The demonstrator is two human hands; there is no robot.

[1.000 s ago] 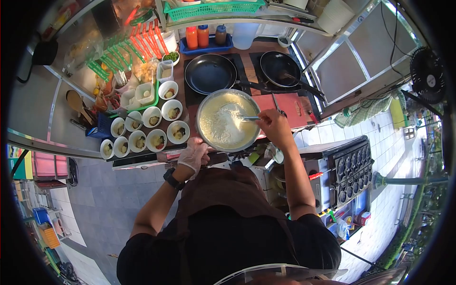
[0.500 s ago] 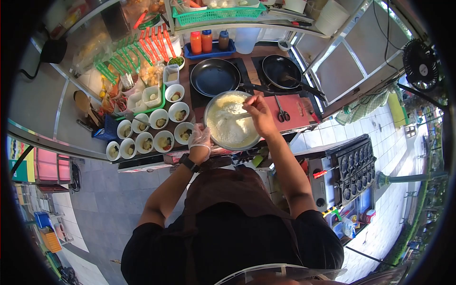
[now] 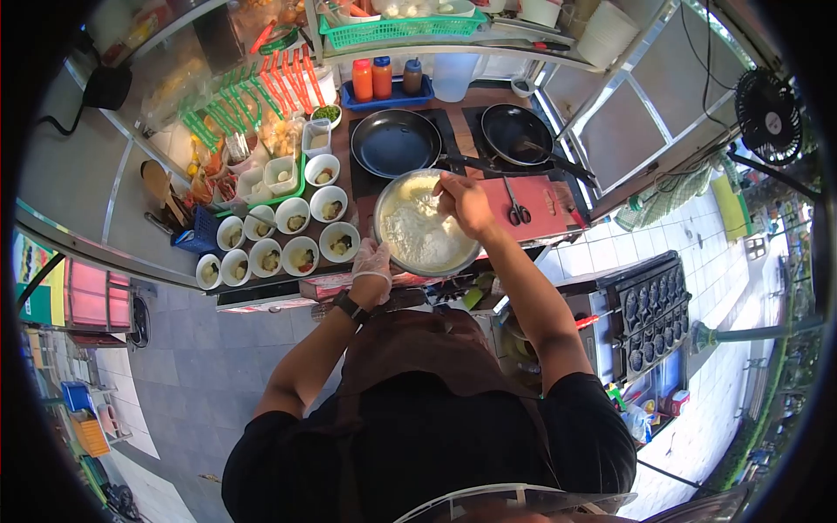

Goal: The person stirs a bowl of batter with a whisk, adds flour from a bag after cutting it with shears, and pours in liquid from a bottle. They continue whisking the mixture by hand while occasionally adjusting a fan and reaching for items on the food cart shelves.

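A metal bowl point(image 3: 471, 260) with pale batter and white flour stands at the front edge of the counter. Over its upper right part is my right hand point(image 3: 464, 205), bare, its fingers closed round a utensil whose lower end is hard to make out in the mix. My left hand point(image 3: 372, 266), in a clear plastic glove, grips the bowl's left rim. Just left of it are several white cups point(image 3: 338, 242) with small portions of food inside. Scissors point(image 3: 518, 207) lie on a red cutting board point(image 3: 542, 225) to the right of the bowl.
Two black pans point(image 3: 395, 144) sit behind the bowl, handles pointing right. Sauce bottles point(image 3: 382, 78) stand in a blue tray at the back. Red and green tongs point(image 3: 292, 80) hang at the left. A moulded griddle point(image 3: 654, 314) is at the right, below a black fan point(image 3: 770, 122).
My right hand has moved slightly left and its fingers point further down over the bowl. My left hand has shifted a little down and right along the rim.
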